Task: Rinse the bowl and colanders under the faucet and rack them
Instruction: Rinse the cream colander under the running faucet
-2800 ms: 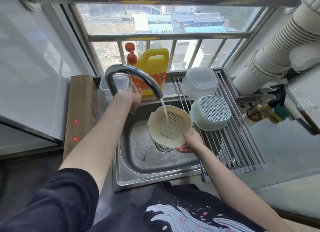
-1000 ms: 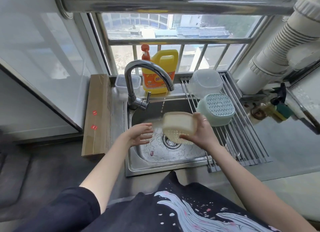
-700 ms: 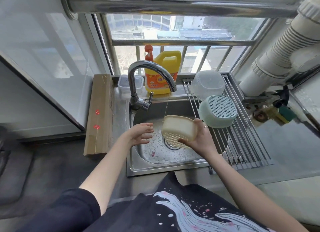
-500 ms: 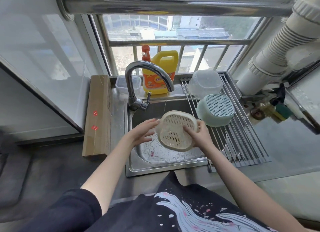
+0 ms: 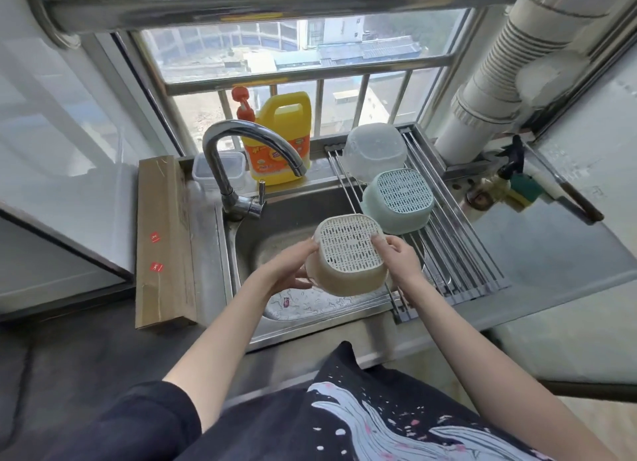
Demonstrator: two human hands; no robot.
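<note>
Clear bowl: the clear bowl (image 5: 374,147) lies upside down at the far end of the rack (image 5: 458,250), so I judge it as finished.

Green colander: the green colander (image 5: 400,198) is also upside down on the rack, just in front of the clear bowl; finished too, by my judgement.

Beige colander: the beige colander (image 5: 346,257) is held above the sink (image 5: 241,254), bottom up, tilted a little, close to the left edge of the rack and near the green colander. It does not rest on the rack bars yet.

Left hand: the left hand (image 5: 293,269) holds the left side wall of the beige colander, fingers curled under its rim.

Right hand: the right hand (image 5: 396,257) holds the right side, fingertips on the perforated bottom.

Faucet: no water comes out of the faucet (image 5: 248,150) (its spout points toward the rack side).

What is left: only one step, I think, which is to set the beige colander down on the free bars in front of the green one.

Progress: almost complete, two of three pieces racked.
</note>
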